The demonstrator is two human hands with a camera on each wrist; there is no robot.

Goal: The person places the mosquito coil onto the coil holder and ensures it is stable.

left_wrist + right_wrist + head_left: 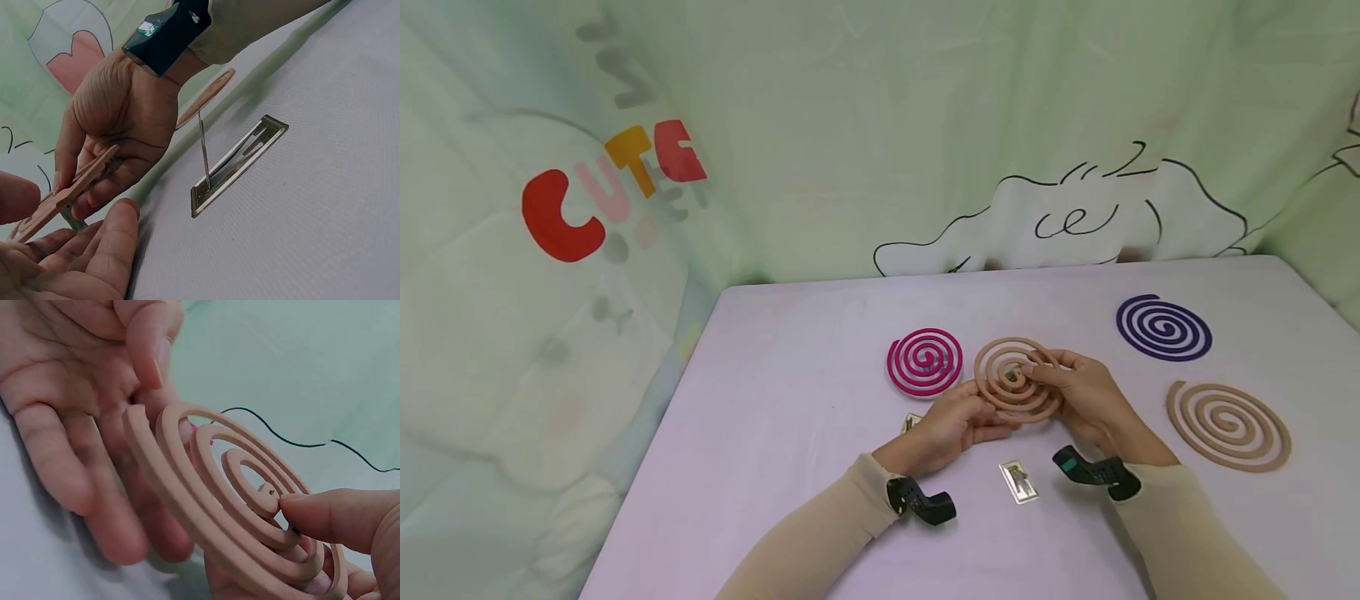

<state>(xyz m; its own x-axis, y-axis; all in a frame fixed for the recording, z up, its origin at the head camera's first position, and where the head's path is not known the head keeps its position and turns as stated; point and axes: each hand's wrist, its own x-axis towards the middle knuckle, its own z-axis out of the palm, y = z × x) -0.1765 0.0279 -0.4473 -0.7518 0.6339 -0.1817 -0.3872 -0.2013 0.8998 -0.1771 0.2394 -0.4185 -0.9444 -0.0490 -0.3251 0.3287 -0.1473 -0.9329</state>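
Note:
A tan mosquito coil (1017,380) is in my right hand (1093,400), tilted above the table. In the right wrist view the right thumb (334,515) presses near the centre of the coil (181,512), with fingers behind it. My left hand (951,425) lies under the coil's near left edge, palm up, its fingers loosely extended and its thumb off the coil. A small greenish piece shows under the coil in the left wrist view, too hidden to name. Below the hands lies a metal coil stand (1018,482), its prong (204,153) raised.
A pink coil (925,332) is left of the hands. Another metal stand (912,422) is partly hidden by the left hand. To the right lie a purple coil (1163,328) and a second tan coil (1228,427). A printed curtain (850,150) hangs behind the table.

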